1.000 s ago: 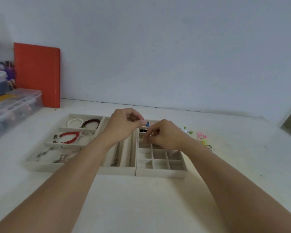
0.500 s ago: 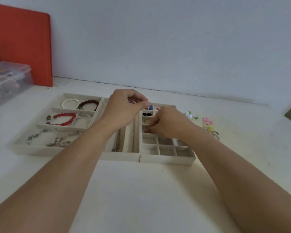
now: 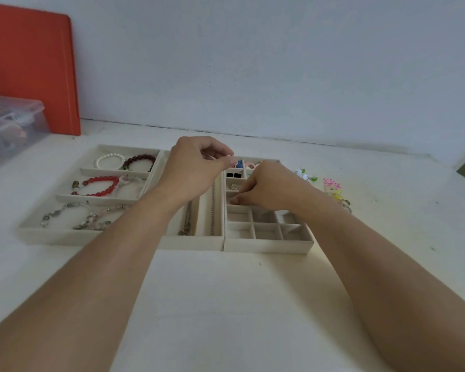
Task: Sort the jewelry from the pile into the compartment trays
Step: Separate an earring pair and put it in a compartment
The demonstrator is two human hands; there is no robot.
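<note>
Head view: orange board (image 3: 32,73) behind bracelet tray (image 3: 51,234)

A white flat tabletop (image 3: 226,304) is seen, abutting a pale wall. Three beige felt-lined compartment trays (image 3: 266,244) are set side by side, touching. A small pile of pink, yellow and green trinkets (image 3: 332,186) is noted just beside them. A clear plastic lidded box (image 3: 11,127) and an upright orange board (image 3: 32,68) are positioned far left.

Orange board (image 3: 30,71) upright vs wall, far left; clear plastic box (image 3: 10,127) just in front.
</note>
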